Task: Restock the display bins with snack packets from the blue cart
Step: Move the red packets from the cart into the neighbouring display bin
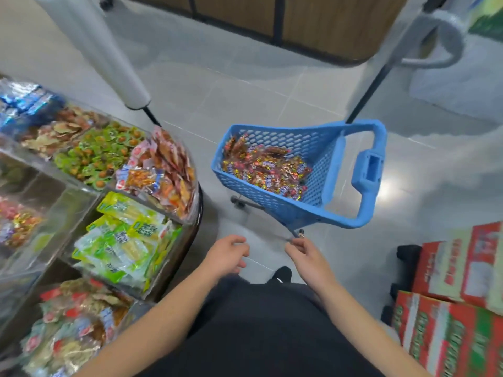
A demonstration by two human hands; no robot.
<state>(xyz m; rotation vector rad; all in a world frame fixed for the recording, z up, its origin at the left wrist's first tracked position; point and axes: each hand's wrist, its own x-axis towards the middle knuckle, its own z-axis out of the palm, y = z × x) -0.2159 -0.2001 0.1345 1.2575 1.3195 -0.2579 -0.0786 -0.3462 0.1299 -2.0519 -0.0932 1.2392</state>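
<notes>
Two bare hands low at six o'clock over pale grey floor tiles (245,85): left hand (227,257) loosely curled, empty; right hand (306,254) apparently pinching something thin, unclear. Blue perforated plastic cart (272,210) of shiny snack packets (268,170) centre; clear acrylic display bins (65,197) at nine o'clock. Red-green cardboard boxes (449,308) at four o'clock, print unreadable.

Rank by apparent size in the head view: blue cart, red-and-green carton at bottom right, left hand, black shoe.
1. blue cart
2. red-and-green carton, cut off by the frame and nearer the camera, so its rank against the cart is unsure
3. left hand
4. black shoe, only its tip shows past the person's dark clothing
</notes>
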